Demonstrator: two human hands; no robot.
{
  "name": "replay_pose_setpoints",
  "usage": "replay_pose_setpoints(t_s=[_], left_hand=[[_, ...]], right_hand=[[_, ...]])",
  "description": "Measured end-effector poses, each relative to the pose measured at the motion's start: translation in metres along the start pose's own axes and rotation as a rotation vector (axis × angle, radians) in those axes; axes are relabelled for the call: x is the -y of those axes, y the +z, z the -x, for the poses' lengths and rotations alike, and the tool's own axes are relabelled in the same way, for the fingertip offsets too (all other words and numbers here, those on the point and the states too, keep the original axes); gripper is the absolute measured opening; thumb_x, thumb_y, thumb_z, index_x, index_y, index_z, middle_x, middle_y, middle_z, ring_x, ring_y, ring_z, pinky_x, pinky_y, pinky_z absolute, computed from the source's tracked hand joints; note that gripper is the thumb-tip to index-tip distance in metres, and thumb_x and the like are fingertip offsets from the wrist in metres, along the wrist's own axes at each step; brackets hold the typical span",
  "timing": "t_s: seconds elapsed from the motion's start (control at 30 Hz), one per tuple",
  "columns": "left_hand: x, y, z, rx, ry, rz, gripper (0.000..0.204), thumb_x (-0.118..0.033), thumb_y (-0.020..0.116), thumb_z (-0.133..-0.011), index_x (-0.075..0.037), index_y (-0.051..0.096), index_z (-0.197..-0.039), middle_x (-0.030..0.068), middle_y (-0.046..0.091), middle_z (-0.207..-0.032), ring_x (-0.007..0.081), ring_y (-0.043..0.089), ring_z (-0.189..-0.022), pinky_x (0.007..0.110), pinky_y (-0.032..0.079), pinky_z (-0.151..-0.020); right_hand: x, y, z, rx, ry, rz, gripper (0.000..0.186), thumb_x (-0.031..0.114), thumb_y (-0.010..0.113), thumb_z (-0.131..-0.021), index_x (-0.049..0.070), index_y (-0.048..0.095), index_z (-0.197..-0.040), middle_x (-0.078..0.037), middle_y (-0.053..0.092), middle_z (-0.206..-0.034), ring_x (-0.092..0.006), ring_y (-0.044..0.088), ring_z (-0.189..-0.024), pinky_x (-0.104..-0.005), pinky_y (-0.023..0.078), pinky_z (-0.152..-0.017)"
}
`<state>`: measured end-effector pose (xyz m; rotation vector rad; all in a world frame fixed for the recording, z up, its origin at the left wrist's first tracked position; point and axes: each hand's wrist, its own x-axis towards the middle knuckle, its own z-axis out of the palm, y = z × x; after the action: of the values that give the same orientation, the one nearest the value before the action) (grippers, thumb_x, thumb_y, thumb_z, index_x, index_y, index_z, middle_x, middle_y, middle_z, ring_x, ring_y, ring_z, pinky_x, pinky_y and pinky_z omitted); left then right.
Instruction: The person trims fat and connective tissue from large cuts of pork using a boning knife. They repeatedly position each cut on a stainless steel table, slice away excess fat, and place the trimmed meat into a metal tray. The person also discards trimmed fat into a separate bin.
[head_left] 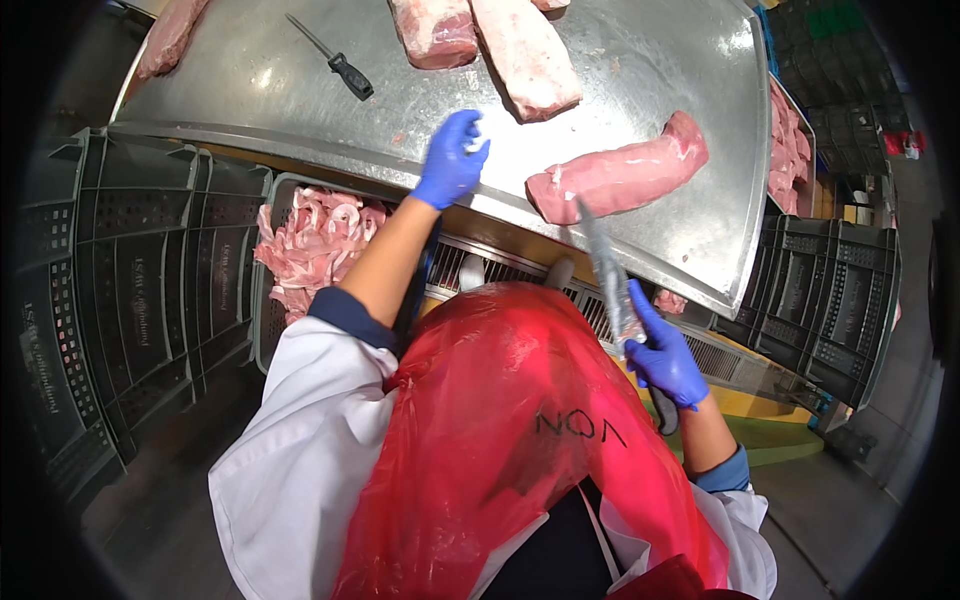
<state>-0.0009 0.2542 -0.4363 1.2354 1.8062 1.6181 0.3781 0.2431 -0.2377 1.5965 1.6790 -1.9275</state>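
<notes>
My right hand [665,350], in a blue glove, grips the dark handle of a knife [608,275]. Its long blade points up and away from me, the tip at the near edge of a trimmed pink meat loin [620,180] lying on the metal table [300,120]. To the left of that loin, my gloved left hand [452,160] is over the table's front edge, fingers loosely bent and apart, holding nothing. Beyond it, a pale, fat-covered loin [525,60] and another meat piece [437,35] lie side by side.
A sharpening steel [350,77] with a black handle lies on the table's left side, near another meat piece [172,38]. Below the front edge stands a grey crate rim [268,300] around meat trimmings [315,245]. Stacked dark crates [140,280] flank the left; another crate [810,300] stands right.
</notes>
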Motion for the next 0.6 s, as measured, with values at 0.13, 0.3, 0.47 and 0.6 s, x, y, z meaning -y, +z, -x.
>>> replay_pose_setpoints(t_s=[0.13, 0.3, 0.47, 0.6], left_hand=[[-0.014, 0.074, -0.001, 0.505, 0.067, -0.224, 0.038, -0.019, 0.068, -0.088, -0.009, 0.059, -0.124, 0.0149, 0.063, -0.106, 0.0302, 0.062, -0.105, 0.041, 0.052, -0.088], [0.020, 0.087, -0.012, 0.614, 0.101, -0.439, 0.022, -0.022, 0.057, -0.090, -0.005, 0.065, -0.101, 0.0217, 0.067, -0.098, 0.0415, 0.063, -0.093, 0.048, 0.051, -0.083], [0.008, 0.080, -0.017, 0.520, 0.050, -0.354, 0.016, -0.015, 0.056, -0.088, -0.004, 0.065, -0.092, 0.0227, 0.066, -0.090, 0.0426, 0.063, -0.086, 0.048, 0.051, -0.078], [0.002, 0.076, -0.021, 0.495, 0.127, -0.344, 0.013, -0.012, 0.057, -0.084, -0.004, 0.065, -0.091, 0.0224, 0.065, -0.086, 0.0428, 0.062, -0.084, 0.047, 0.051, -0.076]], right_hand=[[0.000, -0.023, -0.016, -0.249, -0.148, -0.123, 0.085, -0.009, 0.047, -0.086, 0.024, 0.023, -0.160, -0.004, 0.063, -0.087, -0.0079, 0.052, -0.054, -0.0227, 0.043, -0.045], [0.003, -0.009, -0.088, -0.319, -0.222, -0.220, 0.082, -0.004, 0.049, -0.089, 0.021, 0.019, -0.161, -0.005, 0.059, -0.074, -0.0107, 0.049, -0.049, -0.0284, 0.042, -0.042], [0.030, 0.023, -0.169, -0.286, -0.247, -0.009, 0.080, 0.008, 0.052, -0.090, 0.012, 0.015, -0.160, -0.013, 0.062, -0.073, -0.0188, 0.058, -0.054, -0.0340, 0.049, -0.051], [0.025, 0.039, -0.160, -0.176, -0.260, 0.423, 0.070, 0.014, 0.045, -0.095, 0.006, 0.017, -0.158, -0.023, 0.065, -0.073, -0.0289, 0.063, -0.053, -0.0387, 0.053, -0.057]])
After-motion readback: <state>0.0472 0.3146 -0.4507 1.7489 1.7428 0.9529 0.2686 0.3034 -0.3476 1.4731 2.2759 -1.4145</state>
